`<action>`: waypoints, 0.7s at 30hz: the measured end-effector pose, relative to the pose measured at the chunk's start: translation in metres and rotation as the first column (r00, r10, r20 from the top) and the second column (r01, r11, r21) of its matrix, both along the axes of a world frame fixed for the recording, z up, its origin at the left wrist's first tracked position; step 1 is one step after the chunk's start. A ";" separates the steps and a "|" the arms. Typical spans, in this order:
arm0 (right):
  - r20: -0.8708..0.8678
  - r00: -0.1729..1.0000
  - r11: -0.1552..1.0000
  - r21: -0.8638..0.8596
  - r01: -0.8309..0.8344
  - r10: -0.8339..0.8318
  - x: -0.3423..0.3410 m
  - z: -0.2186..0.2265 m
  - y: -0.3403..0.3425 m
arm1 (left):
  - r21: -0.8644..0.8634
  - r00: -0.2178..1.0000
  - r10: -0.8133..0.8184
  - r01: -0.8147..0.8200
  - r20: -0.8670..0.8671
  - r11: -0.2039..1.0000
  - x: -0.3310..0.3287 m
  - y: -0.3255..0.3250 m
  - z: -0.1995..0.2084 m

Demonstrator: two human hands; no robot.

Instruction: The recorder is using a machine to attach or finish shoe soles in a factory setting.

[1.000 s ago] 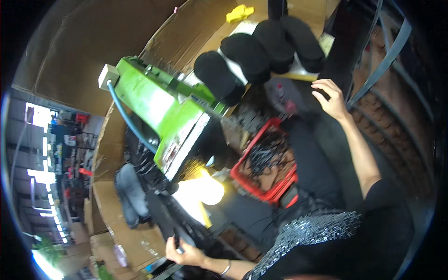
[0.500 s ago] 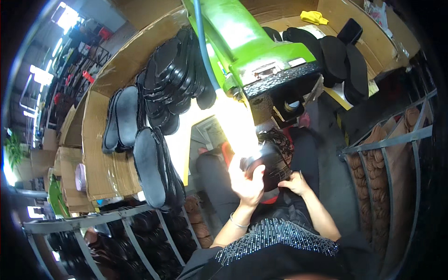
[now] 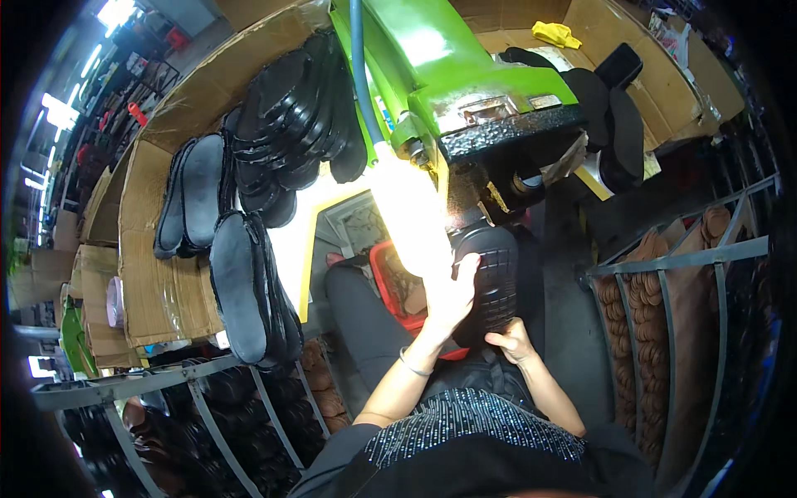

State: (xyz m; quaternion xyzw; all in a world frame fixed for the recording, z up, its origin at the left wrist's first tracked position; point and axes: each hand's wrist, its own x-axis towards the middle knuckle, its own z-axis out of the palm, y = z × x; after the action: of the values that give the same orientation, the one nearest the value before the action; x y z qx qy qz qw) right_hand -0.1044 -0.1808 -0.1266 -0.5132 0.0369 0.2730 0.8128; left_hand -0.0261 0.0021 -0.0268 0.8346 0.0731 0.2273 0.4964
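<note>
A black shoe sole (image 3: 496, 274) with a ridged surface is held between my two hands over my lap, just below the head of the green machine (image 3: 448, 66). My left hand (image 3: 451, 300) grips its left edge, thumb on the face and fingers mostly hidden or washed out by light. With thumb and fingers, my right hand (image 3: 513, 341) pinches the end of the sole closest to me. The far end of the sole lies close to the black machine head (image 3: 510, 124). A glaring tube lamp (image 3: 408, 207) hangs beside my left hand.
Black soles (image 3: 286, 108) stack up at the left by a cardboard box (image 3: 158, 311); more soles (image 3: 623, 137) lie at the right near a yellow cloth (image 3: 556, 34). A red basket (image 3: 390, 295) sits by my legs. Metal racks (image 3: 681, 261) with brown soles flank me.
The sole has turned from a blurred tilt to show its long ridged face, with its far end higher toward the machine. Both hands still hold it; the view has shifted slightly.
</note>
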 end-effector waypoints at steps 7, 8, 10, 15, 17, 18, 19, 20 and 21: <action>-0.016 0.996 0.989 -0.125 0.085 -0.088 -0.015 -0.004 -0.016 | -0.473 0.981 0.101 -0.012 0.163 0.881 -0.019 -0.029 0.018; 0.001 0.997 0.986 -0.152 0.071 -0.072 -0.014 -0.008 -0.013 | -0.432 0.981 0.019 0.067 0.193 0.899 -0.022 -0.026 0.013; 0.032 0.999 0.972 -0.235 0.020 -0.012 -0.015 -0.010 -0.013 | -0.370 0.972 0.035 0.055 0.234 0.927 -0.024 -0.030 0.007; 0.079 0.996 0.964 -0.261 0.048 -0.028 -0.016 -0.003 0.004 | -0.195 0.987 -0.055 0.084 0.150 0.977 -0.017 -0.018 0.029; 0.098 0.995 0.960 -0.280 0.012 0.016 -0.016 -0.006 0.004 | -0.207 0.990 -0.054 0.080 0.127 0.975 -0.003 -0.015 0.032; 0.118 0.991 0.955 -0.295 -0.024 0.061 -0.013 -0.002 0.008 | -0.138 0.988 0.001 0.020 0.154 0.990 0.006 -0.013 0.030; 0.118 0.993 0.973 -0.231 0.001 0.027 -0.013 0.003 0.011 | -0.070 0.981 0.053 -0.041 0.184 0.997 0.012 -0.010 0.027; 0.085 0.996 0.982 -0.190 0.019 -0.003 -0.013 0.006 0.013 | -0.021 0.979 0.043 -0.039 0.200 0.999 0.017 -0.005 0.021; 0.050 0.998 0.988 -0.150 0.038 -0.031 -0.013 0.009 0.012 | -0.023 0.978 0.042 -0.038 0.202 0.999 0.016 -0.002 0.017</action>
State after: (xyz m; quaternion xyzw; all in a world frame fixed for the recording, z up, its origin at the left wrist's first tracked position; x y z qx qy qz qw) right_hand -0.1178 -0.1685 -0.1179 -0.5787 0.0472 0.2430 0.7771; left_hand -0.0102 0.0005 -0.0095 0.8006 0.0410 0.3203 0.5047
